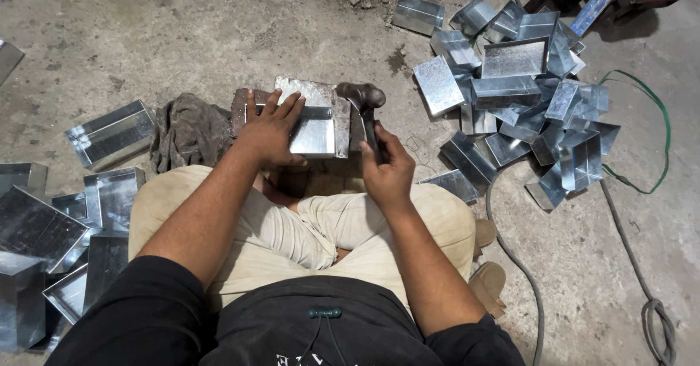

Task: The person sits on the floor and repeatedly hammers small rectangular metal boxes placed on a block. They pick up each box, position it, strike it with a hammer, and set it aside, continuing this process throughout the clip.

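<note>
I log: left hand point(268, 127) flat, fingers spread, on shiny folded sheet-metal tray point(315, 129) atop rusty iron block point(240, 111) — right hand point(386, 168) clamped round dark-headed hammer point(364, 103), its head at tray's edge.

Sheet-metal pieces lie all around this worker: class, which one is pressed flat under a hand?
The folded sheet-metal tray on the block in front of the knees: the left hand presses on it, while the right hand holds a hammer. All others lie untouched on the floor.
</note>
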